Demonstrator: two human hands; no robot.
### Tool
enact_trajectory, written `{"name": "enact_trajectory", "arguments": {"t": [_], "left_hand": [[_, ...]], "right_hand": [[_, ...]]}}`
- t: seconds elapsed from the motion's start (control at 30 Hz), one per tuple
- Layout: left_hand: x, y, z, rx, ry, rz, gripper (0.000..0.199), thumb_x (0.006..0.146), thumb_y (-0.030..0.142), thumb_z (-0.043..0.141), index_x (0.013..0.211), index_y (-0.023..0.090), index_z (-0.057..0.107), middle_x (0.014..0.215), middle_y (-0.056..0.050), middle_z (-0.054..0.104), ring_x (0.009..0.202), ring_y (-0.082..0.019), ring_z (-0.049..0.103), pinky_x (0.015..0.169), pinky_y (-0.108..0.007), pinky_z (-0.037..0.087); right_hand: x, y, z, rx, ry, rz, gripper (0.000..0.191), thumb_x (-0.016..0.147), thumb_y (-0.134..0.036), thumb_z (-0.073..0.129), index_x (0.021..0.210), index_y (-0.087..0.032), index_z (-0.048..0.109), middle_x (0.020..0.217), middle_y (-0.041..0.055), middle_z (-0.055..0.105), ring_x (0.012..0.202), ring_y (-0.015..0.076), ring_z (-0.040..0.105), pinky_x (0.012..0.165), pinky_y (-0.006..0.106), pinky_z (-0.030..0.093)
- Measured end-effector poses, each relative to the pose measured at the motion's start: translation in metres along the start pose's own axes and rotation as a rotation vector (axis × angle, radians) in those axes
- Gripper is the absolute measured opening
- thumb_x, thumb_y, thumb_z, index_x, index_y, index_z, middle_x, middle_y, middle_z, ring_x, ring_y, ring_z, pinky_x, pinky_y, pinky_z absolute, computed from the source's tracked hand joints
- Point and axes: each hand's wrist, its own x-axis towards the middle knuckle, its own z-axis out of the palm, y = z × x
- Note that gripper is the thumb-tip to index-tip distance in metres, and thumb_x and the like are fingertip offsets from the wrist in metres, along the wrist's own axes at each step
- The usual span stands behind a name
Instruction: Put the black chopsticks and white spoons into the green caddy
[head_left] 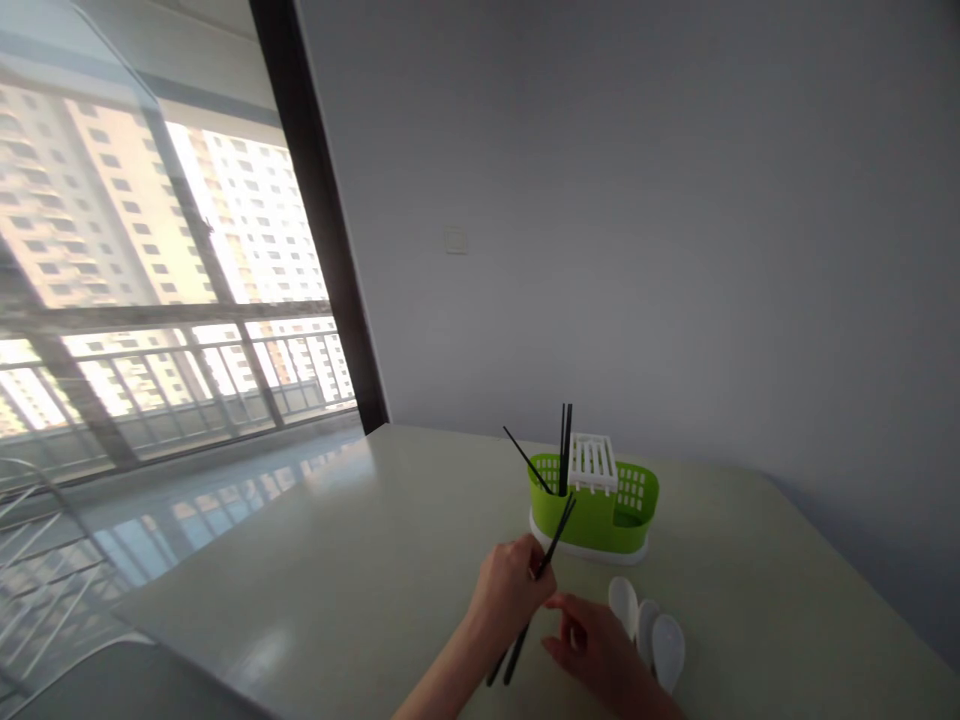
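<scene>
**Chopsticks pinched low in frame, caddy just beyond**

Your left hand (514, 585), low and centre in the frame, pinches a pair of black chopsticks (534, 600) slanting up toward the green caddy (596, 510). Your right hand (596, 650) lies loosely curled on the table (337, 560) just beside three white spoons (649, 630), holding nothing. More chopsticks (564, 445) stand in the caddy's left compartment. With so light a pinch, the pair could splay, catch the rim and tip the caddy.
</scene>
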Motion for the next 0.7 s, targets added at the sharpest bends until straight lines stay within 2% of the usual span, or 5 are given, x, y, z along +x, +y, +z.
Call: {"name": "enact_trajectory", "arguments": {"t": [0.07,0.2,0.3,0.53,0.7], "left_hand": [[0.001,0.010,0.002,-0.112,0.044,0.012,0.013,0.072,0.022,0.047,0.074,0.019,0.060,0.068,0.000,0.065,0.060,-0.010,0.058,0.056,-0.018,0.038],[0.000,0.020,0.012,-0.275,0.121,0.028,0.012,0.071,0.019,0.047,0.073,0.019,0.059,0.064,0.001,0.062,0.055,-0.008,0.053,0.053,-0.017,0.038],[-0.001,0.019,0.016,-0.405,0.139,0.069,0.014,0.070,0.016,0.047,0.072,0.018,0.061,0.066,0.001,0.060,0.055,-0.008,0.053,0.054,-0.017,0.040],[-0.003,0.004,0.010,-0.808,-0.100,0.097,0.017,0.072,0.025,0.058,0.079,0.013,0.068,0.076,-0.003,0.060,0.063,-0.013,0.059,0.049,-0.020,0.050],[-0.001,-0.005,0.014,-0.932,-0.186,0.077,0.020,0.070,0.026,0.064,0.083,0.011,0.069,0.069,-0.002,0.060,0.062,-0.014,0.060,0.048,-0.022,0.052]], "right_hand": [[0.000,0.000,0.003,0.037,-0.010,0.005,0.026,0.073,-0.029,0.062,0.098,-0.019,0.060,0.062,-0.0051,0.059,0.051,0.0108,0.049,0.050,0.021,0.032],[0.001,0.000,0.002,0.014,0.036,0.008,0.015,0.078,-0.029,0.056,0.069,-0.018,0.054,0.055,-0.0056,0.050,0.049,0.0098,0.044,0.048,0.021,0.026],[0.002,0.002,-0.001,-0.027,0.056,0.003,0.015,0.081,-0.026,0.051,0.069,-0.018,0.052,0.058,-0.0043,0.050,0.053,0.0106,0.045,0.050,0.021,0.028],[0.004,0.004,-0.005,-0.078,-0.007,-0.090,0.014,0.088,-0.027,0.044,0.085,-0.020,0.056,0.078,0.0006,0.058,0.070,0.0144,0.054,0.062,0.023,0.035],[0.004,0.007,-0.003,-0.084,-0.053,-0.099,0.013,0.088,-0.026,0.043,0.084,-0.020,0.054,0.081,0.0011,0.058,0.074,0.0150,0.056,0.067,0.023,0.037]]}}
